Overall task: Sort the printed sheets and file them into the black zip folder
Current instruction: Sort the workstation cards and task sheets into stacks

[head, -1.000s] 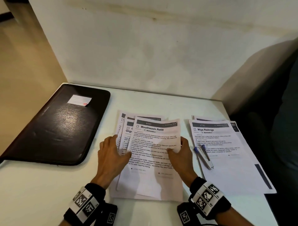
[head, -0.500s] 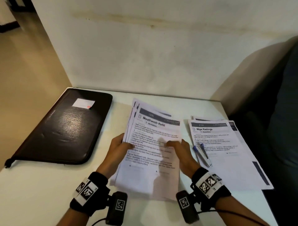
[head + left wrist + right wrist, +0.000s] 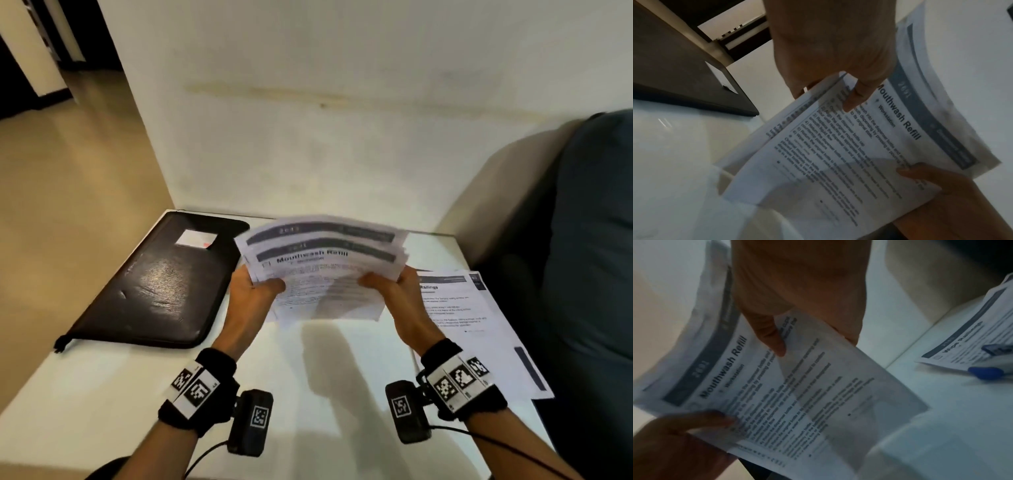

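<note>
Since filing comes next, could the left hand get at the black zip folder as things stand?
Probably not yet: the left hand grips the stack of sheets; nothing lies between it and the black zip folder.

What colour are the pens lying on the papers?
Blue. The pens lie on the Wipe Railings sheet, clearest in the right wrist view.

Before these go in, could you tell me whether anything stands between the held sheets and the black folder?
Nothing lies between them: the sheets, held in the left hand and right hand, hang just right of the folder. But the folder lies closed and flat on the table, so its own cover bars the way.
</note>
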